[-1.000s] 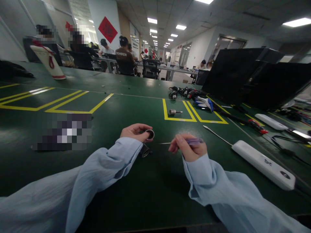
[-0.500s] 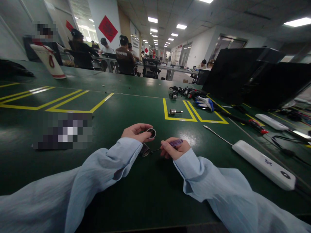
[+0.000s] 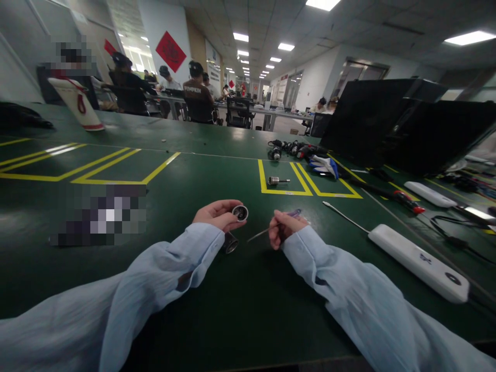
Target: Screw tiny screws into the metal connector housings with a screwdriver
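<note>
My left hand [image 3: 215,215] is closed around a round, cup-like part [image 3: 241,212] with a pale rim. Its hollow end faces right, and small details show inside. Just below that hand a dark, hollow cylinder [image 3: 231,243] rests on the green table [image 3: 248,305], partly covered by the sleeve. In my right hand [image 3: 284,228] is a screwdriver [image 3: 260,235] with a translucent purple handle. Its thin shaft points left and down, the tip apart from both parts.
Ahead, a metal socket-like piece [image 3: 274,180] lies inside yellow tape marks. Behind are dark cabled parts [image 3: 276,153] and a blue-white glove [image 3: 324,166]. To the right lie a white power strip [image 3: 418,262] and a red-black screwdriver [image 3: 407,201]. Black cases [image 3: 382,119] stand beyond.
My right hand has drawn the screwdriver slightly right and up, away from the dark cylinder. The left hand has turned the round part so its hollow end shows more.
</note>
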A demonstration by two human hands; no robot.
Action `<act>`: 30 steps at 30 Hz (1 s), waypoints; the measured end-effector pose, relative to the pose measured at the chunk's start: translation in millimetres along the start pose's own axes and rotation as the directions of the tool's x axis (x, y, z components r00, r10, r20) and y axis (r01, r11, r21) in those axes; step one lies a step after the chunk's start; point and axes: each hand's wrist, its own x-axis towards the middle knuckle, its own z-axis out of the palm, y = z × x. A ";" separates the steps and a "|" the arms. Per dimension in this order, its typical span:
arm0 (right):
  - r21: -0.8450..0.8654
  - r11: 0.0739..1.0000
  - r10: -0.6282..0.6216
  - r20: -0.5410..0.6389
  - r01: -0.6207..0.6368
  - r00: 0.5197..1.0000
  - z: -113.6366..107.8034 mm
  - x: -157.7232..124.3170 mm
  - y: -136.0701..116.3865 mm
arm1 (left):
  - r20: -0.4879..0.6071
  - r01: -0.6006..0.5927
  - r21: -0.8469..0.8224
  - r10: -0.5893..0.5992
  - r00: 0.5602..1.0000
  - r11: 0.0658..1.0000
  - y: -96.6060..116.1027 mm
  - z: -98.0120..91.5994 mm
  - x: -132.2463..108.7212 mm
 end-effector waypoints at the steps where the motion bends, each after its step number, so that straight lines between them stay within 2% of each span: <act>1: 0.014 0.995 -0.099 -0.033 0.099 0.995 2.3 -2.6 -1.8 | 0.003 -0.006 -0.005 0.006 1.000 1.000 -0.2 0.3 -0.6; 3: -0.061 0.948 -0.317 -0.089 0.313 0.944 8.9 -9.4 -3.7 | -0.011 -0.020 -0.003 0.020 1.000 1.000 -1.1 1.5 -2.1; 5: -0.235 0.850 -0.501 -0.086 0.471 0.861 15.9 -16.0 -2.1 | -0.024 -0.036 0.013 0.036 0.999 0.999 -2.6 3.1 -3.8; 7: -0.420 0.727 -0.608 -0.026 0.543 0.793 21.0 -20.3 1.9 | -0.020 -0.062 0.050 0.063 0.998 0.997 -4.4 4.5 -5.3; 9: -0.555 0.596 -0.664 0.066 0.581 0.745 23.3 -22.1 5.7 | -0.017 -0.096 0.098 0.098 0.995 0.991 -6.0 5.3 -6.4; 13: -0.676 0.360 -0.704 0.255 0.643 0.662 23.4 -23.8 5.8 | -0.014 -0.128 0.176 0.133 0.991 0.976 -6.9 5.9 -8.4; 17: -0.708 0.195 -0.696 0.387 0.679 0.604 24.0 -27.5 0.4 | -0.016 -0.141 0.193 0.147 0.989 0.971 -5.9 7.3 -11.1; 21: -0.695 0.093 -0.658 0.494 0.713 0.568 26.1 -29.9 -1.9 | -0.044 -0.162 0.197 0.173 0.984 0.967 -5.7 8.3 -12.4; 30: -0.688 -0.105 -0.590 0.625 0.718 0.512 30.7 -35.0 -6.2 | -0.050 -0.200 0.293 0.224 0.973 0.935 -3.6 10.8 -15.5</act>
